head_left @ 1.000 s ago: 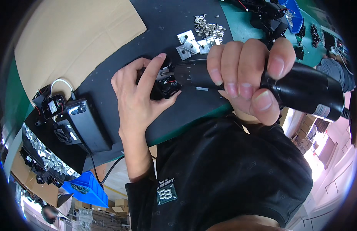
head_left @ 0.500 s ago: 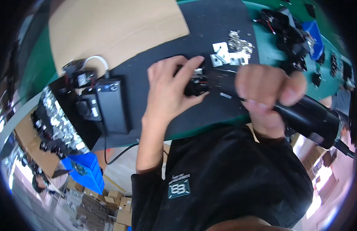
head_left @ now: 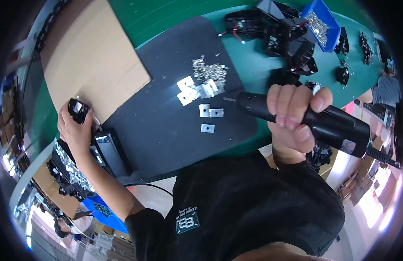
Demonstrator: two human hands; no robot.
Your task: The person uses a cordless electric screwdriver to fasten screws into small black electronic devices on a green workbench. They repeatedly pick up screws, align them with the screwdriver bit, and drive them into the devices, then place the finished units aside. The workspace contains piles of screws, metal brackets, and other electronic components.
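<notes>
**Left hand holds a small black part, right hand grips the electric screwdriver**

The left hand (head_left: 74,130) is stretched out to the left side of the bench, over the near corner of the cardboard sheet (head_left: 86,65). Its fingers are closed around a small black part (head_left: 78,109), which has a shiny face on top. Just on the near side of this hand lies a black box-shaped unit (head_left: 111,150), at the left edge of the dark mat (head_left: 166,113).

The right hand (head_left: 295,119) is clenched around a black electric screwdriver (head_left: 323,124). All fingers are wrapped over the body of the tool. The tool lies almost level, with its tip pointing left toward the mat, and its cable goes out at the right. The tip is above the right edge of the mat and touches nothing that I can see.

On the mat, between the two hands, lie several small square metal plates (head_left: 205,108). Behind them is a heap of small metal pieces (head_left: 208,71). Farther away, on the green table (head_left: 253,61), stand some black housings (head_left: 284,32), and to their right a blue bin (head_left: 321,21) holds small metal parts. At the far right edge another person (head_left: 384,89) is partly visible.
</notes>
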